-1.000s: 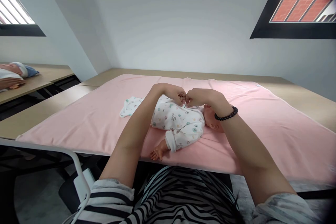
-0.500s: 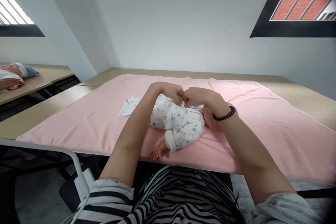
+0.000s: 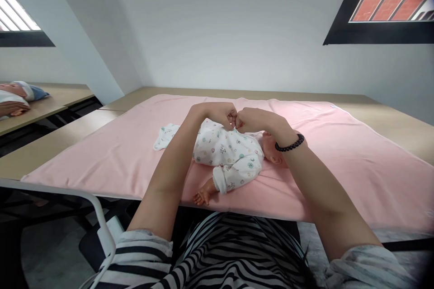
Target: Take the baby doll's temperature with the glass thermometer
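A baby doll [image 3: 271, 148] lies on its back, head to the right, on a pink blanket [image 3: 118, 153]. It wears a white printed baby shirt [image 3: 224, 146], and one doll hand pokes out of a cuff near the table's front edge. Over the doll's chest, my left hand [image 3: 222, 114] pinches the shirt's front edge with curled fingers. My right hand [image 3: 254, 119] meets it knuckle to knuckle, also closed on the shirt edge. The exact bit of cloth between the fingertips is hidden. My right forearm partly covers the doll's head.
White printed cloth [image 3: 165, 136] lies beyond my left forearm. A wooden table [image 3: 400, 117] shows around the blanket. At the far left, another person's hand [image 3: 13, 107] rests on a second doll wearing a blue and white cap [image 3: 35, 91]. A white metal rail [image 3: 98, 210] curves below the table's left front.
Both hands have risen very slightly over the doll's chest, still closed together at the shirt edge. The doll lies as before.
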Demonstrator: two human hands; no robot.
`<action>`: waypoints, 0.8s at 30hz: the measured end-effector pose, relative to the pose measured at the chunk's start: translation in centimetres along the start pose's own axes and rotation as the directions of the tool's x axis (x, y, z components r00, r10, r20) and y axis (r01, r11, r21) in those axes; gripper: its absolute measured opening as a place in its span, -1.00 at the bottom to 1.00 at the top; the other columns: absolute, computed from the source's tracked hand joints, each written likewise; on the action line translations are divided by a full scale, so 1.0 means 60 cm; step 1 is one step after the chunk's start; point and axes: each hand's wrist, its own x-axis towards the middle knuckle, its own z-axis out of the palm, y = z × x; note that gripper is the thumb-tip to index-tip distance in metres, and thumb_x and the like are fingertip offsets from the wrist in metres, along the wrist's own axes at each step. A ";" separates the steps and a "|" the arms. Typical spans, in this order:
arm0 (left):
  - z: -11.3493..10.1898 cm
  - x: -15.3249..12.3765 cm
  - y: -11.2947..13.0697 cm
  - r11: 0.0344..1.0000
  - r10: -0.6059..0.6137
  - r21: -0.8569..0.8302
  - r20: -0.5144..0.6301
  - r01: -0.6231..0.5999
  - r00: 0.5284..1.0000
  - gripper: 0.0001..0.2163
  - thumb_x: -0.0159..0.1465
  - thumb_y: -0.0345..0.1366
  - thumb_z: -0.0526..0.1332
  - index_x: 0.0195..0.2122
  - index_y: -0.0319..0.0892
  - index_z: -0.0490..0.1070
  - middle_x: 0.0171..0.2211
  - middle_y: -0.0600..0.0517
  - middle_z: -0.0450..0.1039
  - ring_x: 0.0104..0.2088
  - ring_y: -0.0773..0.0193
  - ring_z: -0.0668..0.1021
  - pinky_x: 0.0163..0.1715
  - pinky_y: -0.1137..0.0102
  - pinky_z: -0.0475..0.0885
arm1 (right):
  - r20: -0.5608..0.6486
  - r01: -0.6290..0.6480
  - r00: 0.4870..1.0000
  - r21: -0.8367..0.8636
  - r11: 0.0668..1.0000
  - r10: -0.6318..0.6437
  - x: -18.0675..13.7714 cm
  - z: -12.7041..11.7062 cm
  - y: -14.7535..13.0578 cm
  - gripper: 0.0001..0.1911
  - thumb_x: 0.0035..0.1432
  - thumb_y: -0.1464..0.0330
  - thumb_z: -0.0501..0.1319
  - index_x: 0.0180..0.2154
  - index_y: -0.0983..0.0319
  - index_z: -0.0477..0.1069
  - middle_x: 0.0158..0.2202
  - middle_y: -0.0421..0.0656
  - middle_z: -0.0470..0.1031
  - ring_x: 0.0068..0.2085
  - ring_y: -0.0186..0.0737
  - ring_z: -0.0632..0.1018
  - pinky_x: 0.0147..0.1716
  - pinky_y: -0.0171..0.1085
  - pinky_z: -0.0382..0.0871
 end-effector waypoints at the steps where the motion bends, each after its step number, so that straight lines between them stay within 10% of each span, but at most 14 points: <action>1: 0.000 -0.001 0.002 1.000 0.003 0.008 -0.001 -0.003 1.000 -0.90 -0.01 -0.29 0.32 -0.44 -0.13 0.48 -0.49 0.07 0.40 -0.47 0.27 0.40 -0.47 0.35 0.19 | 0.006 -0.003 1.000 0.009 1.000 0.003 0.001 0.001 0.002 -0.65 -0.02 0.53 0.14 -0.57 0.20 -0.07 -0.58 -0.29 -0.06 -0.53 -0.37 0.01 -0.47 -0.22 -0.15; 24: 0.004 0.006 -0.011 1.000 -0.014 -0.007 0.001 0.014 1.000 -0.78 0.09 -0.14 0.32 -0.29 -0.12 0.57 -0.34 0.05 0.53 -0.35 0.27 0.47 -0.38 0.39 0.25 | -0.047 -0.066 0.997 -0.108 0.992 0.061 -0.006 -0.007 0.005 -0.68 0.12 0.47 0.14 -0.57 0.20 0.03 -0.60 -0.25 0.07 -0.53 -0.34 0.09 -0.45 -0.24 -0.06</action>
